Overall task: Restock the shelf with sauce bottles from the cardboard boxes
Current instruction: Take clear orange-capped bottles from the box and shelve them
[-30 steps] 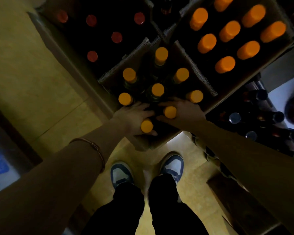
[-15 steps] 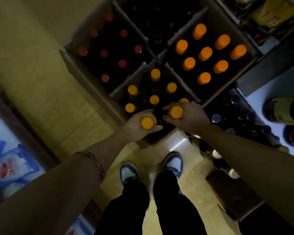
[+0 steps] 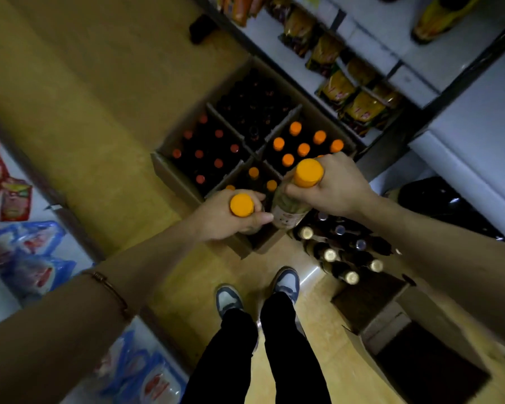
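Gripping an orange-capped sauce bottle [image 3: 242, 206] just under its cap, left hand [image 3: 231, 218] has fingers curled round the neck, above the near corner of the brown cardboard box [image 3: 169, 173] on the tan floor [image 3: 99, 97]. Right hand [image 3: 333, 189] wraps a second orange-capped bottle with pale label [image 3: 296, 199], tilted, body visible. More orange caps sit in the box's right compartments, red caps in the left. White shelf [image 3: 420, 53] with yellow packets at far right.

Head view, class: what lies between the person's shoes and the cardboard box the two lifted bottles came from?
Only bare yellowish floor lies between the shoes and the near cardboard box; the head view shows this.
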`<state>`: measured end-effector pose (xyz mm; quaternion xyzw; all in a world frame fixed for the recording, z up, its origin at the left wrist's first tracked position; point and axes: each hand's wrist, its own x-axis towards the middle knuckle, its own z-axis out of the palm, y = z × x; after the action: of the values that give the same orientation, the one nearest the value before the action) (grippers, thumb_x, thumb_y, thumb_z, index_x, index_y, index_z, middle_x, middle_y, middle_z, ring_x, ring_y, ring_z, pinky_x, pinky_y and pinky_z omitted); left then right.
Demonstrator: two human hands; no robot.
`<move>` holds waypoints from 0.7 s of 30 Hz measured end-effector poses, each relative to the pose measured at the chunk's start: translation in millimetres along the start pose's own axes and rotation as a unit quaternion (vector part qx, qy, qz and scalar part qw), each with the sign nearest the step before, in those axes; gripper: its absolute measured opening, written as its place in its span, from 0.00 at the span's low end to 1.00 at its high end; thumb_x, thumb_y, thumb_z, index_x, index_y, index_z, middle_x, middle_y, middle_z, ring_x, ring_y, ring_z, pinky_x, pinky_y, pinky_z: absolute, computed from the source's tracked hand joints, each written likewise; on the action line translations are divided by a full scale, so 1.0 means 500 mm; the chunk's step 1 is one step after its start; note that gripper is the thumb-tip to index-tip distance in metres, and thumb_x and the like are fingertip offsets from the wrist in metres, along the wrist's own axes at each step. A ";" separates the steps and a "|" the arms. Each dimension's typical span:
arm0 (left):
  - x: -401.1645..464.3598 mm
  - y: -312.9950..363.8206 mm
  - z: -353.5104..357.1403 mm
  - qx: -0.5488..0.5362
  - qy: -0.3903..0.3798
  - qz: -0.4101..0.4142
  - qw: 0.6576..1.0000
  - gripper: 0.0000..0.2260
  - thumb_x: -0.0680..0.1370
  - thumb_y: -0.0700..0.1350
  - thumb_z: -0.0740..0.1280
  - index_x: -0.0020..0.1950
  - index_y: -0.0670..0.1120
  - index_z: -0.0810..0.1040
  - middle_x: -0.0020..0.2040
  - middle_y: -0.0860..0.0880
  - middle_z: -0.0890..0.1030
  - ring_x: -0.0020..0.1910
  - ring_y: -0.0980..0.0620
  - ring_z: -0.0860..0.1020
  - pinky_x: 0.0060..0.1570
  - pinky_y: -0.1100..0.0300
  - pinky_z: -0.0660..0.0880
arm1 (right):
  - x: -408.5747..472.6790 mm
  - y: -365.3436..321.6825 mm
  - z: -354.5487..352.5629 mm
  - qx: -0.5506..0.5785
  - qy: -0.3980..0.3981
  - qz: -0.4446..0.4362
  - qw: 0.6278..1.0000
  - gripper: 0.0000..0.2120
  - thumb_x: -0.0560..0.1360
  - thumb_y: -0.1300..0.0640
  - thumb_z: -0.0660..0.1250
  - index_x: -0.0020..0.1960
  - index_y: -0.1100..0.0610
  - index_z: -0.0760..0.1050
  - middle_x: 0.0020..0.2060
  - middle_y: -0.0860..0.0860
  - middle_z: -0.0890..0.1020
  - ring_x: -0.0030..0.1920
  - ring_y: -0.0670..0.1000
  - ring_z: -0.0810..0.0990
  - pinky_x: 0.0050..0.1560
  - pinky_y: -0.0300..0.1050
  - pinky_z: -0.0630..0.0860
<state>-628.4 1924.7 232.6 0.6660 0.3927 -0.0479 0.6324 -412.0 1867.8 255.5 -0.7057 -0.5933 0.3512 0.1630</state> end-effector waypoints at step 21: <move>-0.375 0.664 -0.048 -0.032 0.101 0.404 0.909 0.16 0.73 0.42 0.68 0.25 0.51 0.79 0.28 0.50 0.81 0.35 0.46 0.83 0.42 0.54 0.79 | -0.469 -0.472 -0.520 0.025 0.315 0.048 0.948 0.18 0.67 0.51 0.75 0.33 0.66 0.76 0.24 0.49 0.77 0.26 0.47 0.72 0.28 0.40 0.69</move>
<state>-573.5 1895.0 609.6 0.7484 0.1530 0.2917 0.5756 -414.8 1750.3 661.1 -0.8038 -0.4683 0.1333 0.3418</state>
